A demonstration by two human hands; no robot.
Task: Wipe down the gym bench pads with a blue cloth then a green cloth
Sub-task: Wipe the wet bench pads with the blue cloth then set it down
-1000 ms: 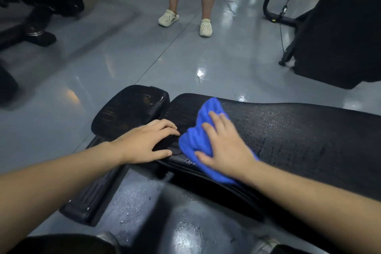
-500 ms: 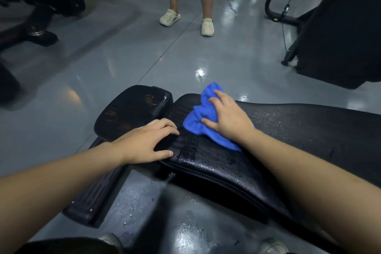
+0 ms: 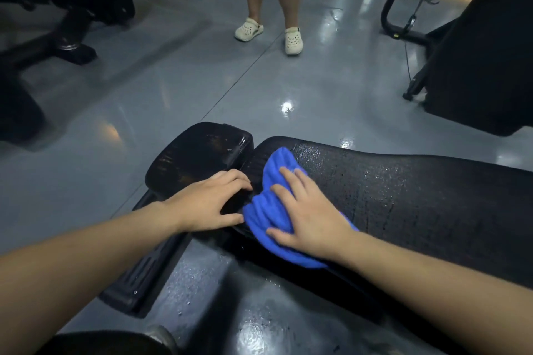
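Note:
A long black bench pad (image 3: 418,196) runs from the centre to the right edge, its surface wet and speckled with droplets. A smaller black seat pad (image 3: 199,153) sits just left of it. A bunched blue cloth (image 3: 269,207) lies on the long pad's left end, reaching its near edge. My right hand (image 3: 310,216) presses flat on the cloth, fingers spread. My left hand (image 3: 212,202) rests palm down across the gap between the two pads, fingers apart, holding nothing. No green cloth is in view.
A person's bare legs in cream clogs (image 3: 293,40) stand on the glossy grey floor ahead. Black gym machines (image 3: 72,8) stand at the far left, and a black machine frame (image 3: 478,46) at the right. A black bench base (image 3: 144,271) lies below the seat pad.
My right hand has slid the blue cloth back from the far side of the pad to its near edge. My left hand has stayed in place.

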